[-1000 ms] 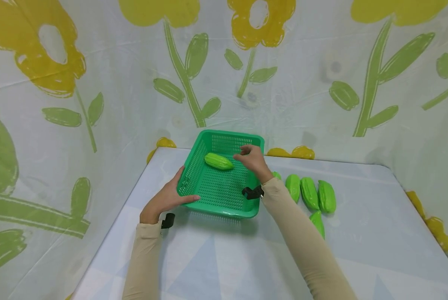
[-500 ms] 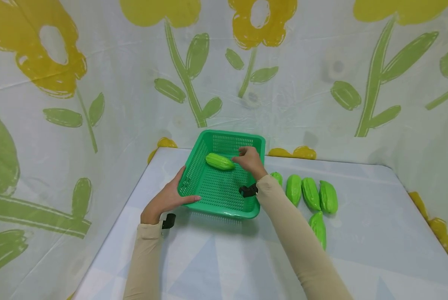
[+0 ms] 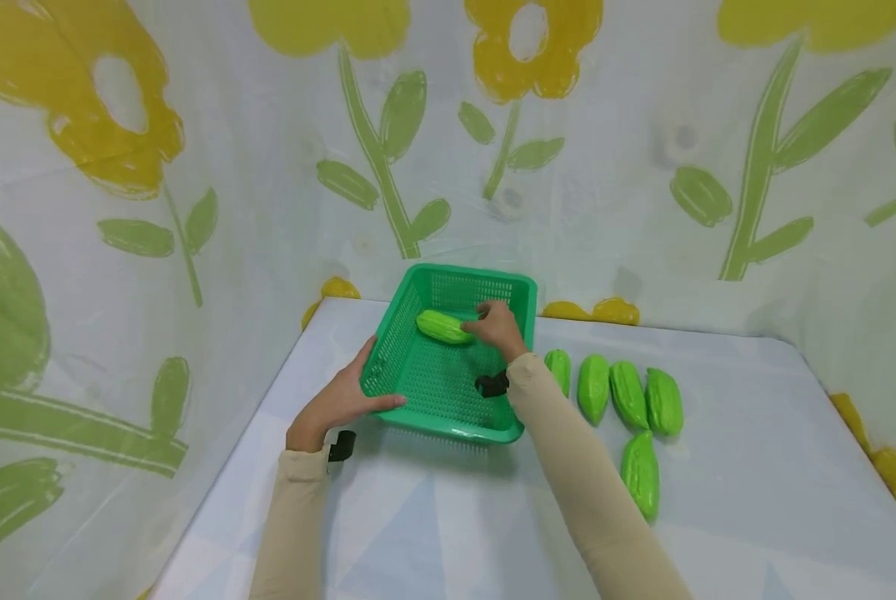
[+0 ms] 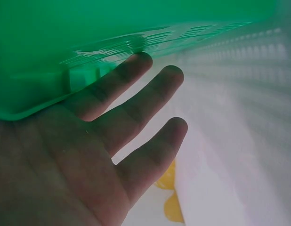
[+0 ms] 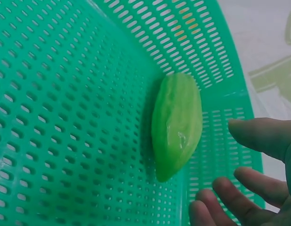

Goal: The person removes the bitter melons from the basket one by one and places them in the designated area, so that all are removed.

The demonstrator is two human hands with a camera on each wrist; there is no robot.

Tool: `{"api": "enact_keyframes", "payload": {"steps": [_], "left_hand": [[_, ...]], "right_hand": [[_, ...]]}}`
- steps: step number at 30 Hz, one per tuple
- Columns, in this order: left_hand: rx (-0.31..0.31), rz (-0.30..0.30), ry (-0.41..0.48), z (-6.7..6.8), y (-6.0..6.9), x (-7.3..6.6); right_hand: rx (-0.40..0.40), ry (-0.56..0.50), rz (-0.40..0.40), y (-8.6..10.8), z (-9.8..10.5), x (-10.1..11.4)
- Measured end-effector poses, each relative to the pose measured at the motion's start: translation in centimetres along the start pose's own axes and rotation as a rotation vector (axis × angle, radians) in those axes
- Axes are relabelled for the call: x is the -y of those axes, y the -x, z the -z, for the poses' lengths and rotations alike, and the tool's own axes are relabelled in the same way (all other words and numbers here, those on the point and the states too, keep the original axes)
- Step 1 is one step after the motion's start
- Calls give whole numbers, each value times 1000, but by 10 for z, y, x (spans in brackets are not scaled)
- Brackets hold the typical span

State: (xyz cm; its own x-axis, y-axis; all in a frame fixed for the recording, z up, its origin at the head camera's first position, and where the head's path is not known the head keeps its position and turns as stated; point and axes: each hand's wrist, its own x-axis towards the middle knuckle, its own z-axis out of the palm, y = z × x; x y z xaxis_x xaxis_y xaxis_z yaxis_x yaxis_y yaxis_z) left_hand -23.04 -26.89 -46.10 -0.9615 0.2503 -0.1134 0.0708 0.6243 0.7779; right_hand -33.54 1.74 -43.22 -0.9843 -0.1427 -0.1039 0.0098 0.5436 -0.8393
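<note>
A green ridged vegetable [image 3: 440,327], gourd-like and tapering at one end, lies near the back of the green plastic basket [image 3: 440,429]. My right hand [image 3: 498,327] hovers over the basket at the vegetable's right end. In the right wrist view its fingers [image 5: 239,197] are spread and stand apart from the vegetable [image 5: 177,122]. My left hand [image 3: 338,400] rests at the basket's front left corner, thumb along the front rim. Seen from the left wrist, the straight, spread fingers [image 4: 136,110] lie along the outside of the basket [image 4: 112,23].
Several similar green vegetables [image 3: 628,396] lie on the table right of the basket, one [image 3: 641,475] nearer the front. The light-coloured table [image 3: 755,433] meets a flower-print curtain [image 3: 605,192] at the back and left.
My right hand has shifted left and slightly down inside the basket, closer to the vegetable. The left hand keeps its place at the corner. The head view has shifted slightly.
</note>
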Motion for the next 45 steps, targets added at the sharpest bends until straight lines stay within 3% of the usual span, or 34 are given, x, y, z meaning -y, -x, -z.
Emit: {"api": "enact_keyframes", "payload": {"steps": [16,30,45], "left_hand": [[-9,-1,-19,-6,-2,5],[6,-16,5,-1,-1,-3],[1,1,9,-1,1,0]], "right_hand": [[-8,11,-22,-13,-19,-1],[0,88,-47,-22,-30,-2],[29,107,-53,-28,-41,-3]]}}
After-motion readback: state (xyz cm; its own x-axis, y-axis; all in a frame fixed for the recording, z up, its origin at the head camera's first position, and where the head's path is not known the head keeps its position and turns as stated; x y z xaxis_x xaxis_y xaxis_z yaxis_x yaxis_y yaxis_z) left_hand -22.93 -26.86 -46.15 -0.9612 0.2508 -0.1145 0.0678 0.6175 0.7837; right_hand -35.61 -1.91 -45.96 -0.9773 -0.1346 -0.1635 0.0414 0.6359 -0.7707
